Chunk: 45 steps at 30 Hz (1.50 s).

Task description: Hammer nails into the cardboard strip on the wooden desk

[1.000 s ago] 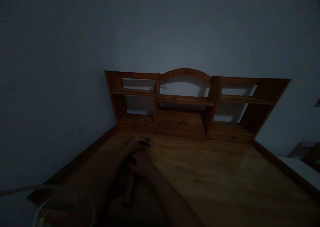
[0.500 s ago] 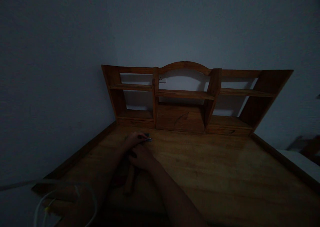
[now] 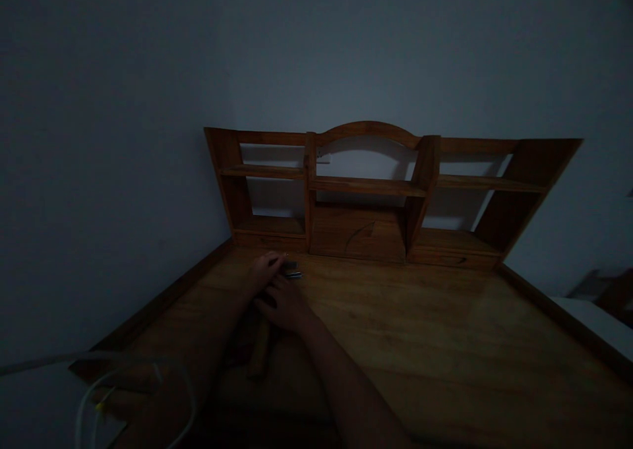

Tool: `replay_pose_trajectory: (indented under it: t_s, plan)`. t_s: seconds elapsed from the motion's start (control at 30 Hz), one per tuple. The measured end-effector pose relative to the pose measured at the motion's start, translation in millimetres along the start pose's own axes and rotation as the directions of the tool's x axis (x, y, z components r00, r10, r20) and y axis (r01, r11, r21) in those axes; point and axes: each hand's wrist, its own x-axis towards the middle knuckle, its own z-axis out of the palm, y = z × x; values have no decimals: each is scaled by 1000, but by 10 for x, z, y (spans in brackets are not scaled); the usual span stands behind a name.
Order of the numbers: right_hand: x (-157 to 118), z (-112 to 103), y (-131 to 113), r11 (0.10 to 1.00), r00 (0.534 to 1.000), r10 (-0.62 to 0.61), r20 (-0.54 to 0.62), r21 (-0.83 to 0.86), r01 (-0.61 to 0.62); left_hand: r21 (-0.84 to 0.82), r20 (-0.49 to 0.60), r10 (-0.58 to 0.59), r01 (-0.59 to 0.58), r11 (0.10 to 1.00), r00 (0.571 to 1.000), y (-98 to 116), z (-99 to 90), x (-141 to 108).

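Observation:
The picture is very dark. My left hand (image 3: 264, 269) is on the left part of the wooden desk, its fingers pinched together at a tiny bright thing too small to make out. Just right of and below it, my right hand (image 3: 284, 304) has its fingers curled, and what they hold, if anything, is hidden. Beyond the hands lie a small dark flat object (image 3: 290, 265) and a thin shiny metal object (image 3: 293, 275). A brown, block-like object (image 3: 259, 349) sits below my right hand, nearer the front.
A wooden shelf unit (image 3: 366, 185) stands at the back of the desk (image 3: 420, 343) against the wall. A pale looped cable (image 3: 190, 386) hangs at the lower left. Beyond the desk's right edge is a white surface (image 3: 593, 320).
My left hand has lifted slightly up and away from the shiny metal object, which now lies more exposed beside my right hand. The view has shifted a little.

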Motion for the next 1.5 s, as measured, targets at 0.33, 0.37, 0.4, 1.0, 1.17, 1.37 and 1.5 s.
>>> replay_pose_trajectory:
  t_s: [0.33, 0.37, 0.4, 1.0, 1.17, 1.37, 1.5]
  plan:
    - [18, 56, 251, 892, 937, 332, -106, -289, -348, -14, -122, -77, 76, 997, 989, -79, -3, 14]
    - [10, 70, 286, 883, 932, 348, -100, -298, -362, -18, -117, -77, 75, 997, 990, -82, -2, 10]
    - [3, 81, 313, 879, 929, 358, -95, -303, -369, -25, -110, -74, 72, 997, 991, -82, -1, 5]
    - [-78, 147, 331, 839, 914, 407, 5, -397, -371, -66, -69, -102, 97, 993, 992, -77, 0, -24]
    - [-54, 109, 299, 834, 913, 407, 15, -413, -365, -55, -65, -76, 72, 996, 995, -78, 1, -22]
    - [-6, 69, 186, 822, 908, 418, 29, -437, -364, -39, -61, -90, 88, 995, 994, -87, 13, -12]
    - [0, 91, 155, 818, 908, 419, 28, -446, -364, -41, -52, -87, 85, 996, 995, -66, 1, -14]
